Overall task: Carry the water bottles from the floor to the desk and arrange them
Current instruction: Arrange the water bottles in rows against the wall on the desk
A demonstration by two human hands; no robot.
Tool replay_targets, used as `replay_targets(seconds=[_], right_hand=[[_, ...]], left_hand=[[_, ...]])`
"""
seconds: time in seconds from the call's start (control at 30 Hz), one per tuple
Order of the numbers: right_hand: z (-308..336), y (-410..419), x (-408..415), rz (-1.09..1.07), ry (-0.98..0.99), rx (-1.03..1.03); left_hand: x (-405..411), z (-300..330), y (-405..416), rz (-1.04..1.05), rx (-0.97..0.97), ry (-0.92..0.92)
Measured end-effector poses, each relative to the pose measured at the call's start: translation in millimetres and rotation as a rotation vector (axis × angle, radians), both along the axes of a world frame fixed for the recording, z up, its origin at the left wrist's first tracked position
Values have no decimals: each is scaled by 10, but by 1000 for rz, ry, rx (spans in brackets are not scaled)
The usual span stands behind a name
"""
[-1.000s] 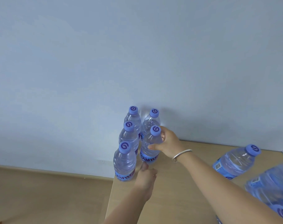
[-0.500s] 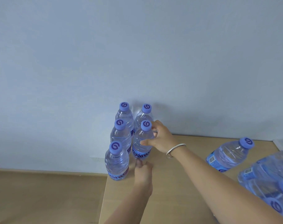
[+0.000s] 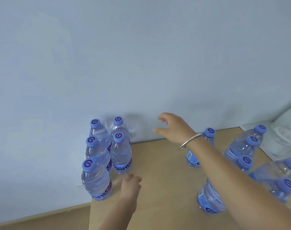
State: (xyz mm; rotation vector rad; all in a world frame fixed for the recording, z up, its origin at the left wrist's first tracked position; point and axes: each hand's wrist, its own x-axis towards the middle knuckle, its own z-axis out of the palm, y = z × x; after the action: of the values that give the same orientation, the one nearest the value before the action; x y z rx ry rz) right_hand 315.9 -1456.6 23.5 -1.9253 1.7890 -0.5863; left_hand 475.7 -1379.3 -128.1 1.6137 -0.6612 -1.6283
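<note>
Wood-tone desk (image 3: 159,205): pale top, left corner against a blue-grey wall (image 3: 141,55).
Arranged bottles (image 3: 106,156): five, upright, blue caps, clustered at the desk's far left corner, two rows touching.
Loose bottles (image 3: 244,146): several more at the right side of the desk, partly hidden behind the forearm, some blurred.
Right hand (image 3: 174,128): raised above the desk, fingers spread wide, holding nothing; metal bangle (image 3: 189,141) at the wrist.
Left hand (image 3: 130,185): low on the desk beside the nearest arranged bottles, fingers loosely curled, gripping nothing.
</note>
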Motion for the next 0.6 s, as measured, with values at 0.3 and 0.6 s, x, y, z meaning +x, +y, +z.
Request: replay_targets(seconds=[0.3,0.6], right_hand=[[311,253,-1287,-309,411,354],[-283,270,-1411,-300,36,626]], left_hand=[[-576,364,48,-269,-167,-11],[-679,640,128,-326,-176,-75]])
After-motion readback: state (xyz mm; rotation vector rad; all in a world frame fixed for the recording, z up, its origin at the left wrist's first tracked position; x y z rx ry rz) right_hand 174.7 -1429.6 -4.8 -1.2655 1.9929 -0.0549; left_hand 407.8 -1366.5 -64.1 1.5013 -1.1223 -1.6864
